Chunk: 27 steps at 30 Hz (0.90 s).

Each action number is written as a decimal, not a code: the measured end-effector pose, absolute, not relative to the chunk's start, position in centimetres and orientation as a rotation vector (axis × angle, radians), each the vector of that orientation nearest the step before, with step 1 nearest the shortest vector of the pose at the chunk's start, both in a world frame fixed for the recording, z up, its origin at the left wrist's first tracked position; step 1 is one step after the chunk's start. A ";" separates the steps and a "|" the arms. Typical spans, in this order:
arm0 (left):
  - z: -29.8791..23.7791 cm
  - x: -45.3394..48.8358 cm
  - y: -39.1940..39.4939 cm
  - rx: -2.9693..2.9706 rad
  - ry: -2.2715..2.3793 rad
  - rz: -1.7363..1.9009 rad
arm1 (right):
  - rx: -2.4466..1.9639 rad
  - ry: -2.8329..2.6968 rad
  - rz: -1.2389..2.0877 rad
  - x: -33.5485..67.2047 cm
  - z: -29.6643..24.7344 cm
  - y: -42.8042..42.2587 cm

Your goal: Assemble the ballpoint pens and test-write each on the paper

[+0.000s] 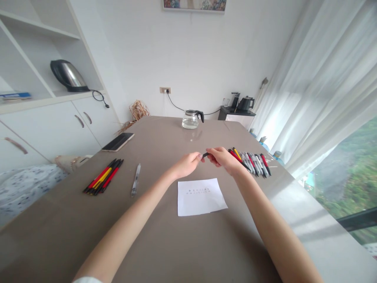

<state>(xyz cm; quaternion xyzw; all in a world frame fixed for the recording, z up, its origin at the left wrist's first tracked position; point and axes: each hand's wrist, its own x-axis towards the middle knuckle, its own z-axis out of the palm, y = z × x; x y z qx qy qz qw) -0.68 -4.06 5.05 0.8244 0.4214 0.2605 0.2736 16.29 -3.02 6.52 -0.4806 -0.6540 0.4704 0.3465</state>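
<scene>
Above the table, just beyond a sheet of white paper [202, 202], my two hands meet at a dark pen [205, 155]. My left hand [188, 164] pinches its left end, and my right hand [220, 158] closes round the other end. Most of the pen is hidden by my fingers. Small marks in rows show on the paper, too small to read. Right of my right hand lies a row of several pens [256, 164] in clear, red, black and yellow. A bunch of red, yellow and black pens [104, 177] lies at the left, with a single clear pen [136, 180] beside it.
A phone [118, 142] rests near the brown table's [153, 243] left edge. A glass pot [191, 120] with a black handle stands at the far end. Beyond are a low cabinet with a black kettle [246, 103], white shelves with a steel kettle [69, 75], and curtains at the right.
</scene>
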 end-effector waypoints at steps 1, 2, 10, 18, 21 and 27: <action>5.2 -0.8 -4.1 2.260 1.159 0.706 | -1.303 -1.696 1.163 16.4 6.7 -3.1; 5.3 -0.8 -4.2 2.317 1.198 0.712 | -1.356 -1.685 1.109 16.4 6.9 -3.2; 5.5 -0.6 -4.9 2.803 1.535 0.587 | -1.366 -1.708 1.061 17.0 6.6 -3.1; 5.4 0.1 -5.3 2.896 1.692 0.536 | -1.267 -1.613 1.206 16.4 6.4 -3.1; 5.4 -0.2 -5.2 2.823 1.680 0.601 | -1.234 -1.613 1.158 16.0 6.1 -2.9; 5.3 -0.8 -4.8 2.520 1.513 0.725 | -1.221 -1.760 0.974 15.7 5.3 -2.5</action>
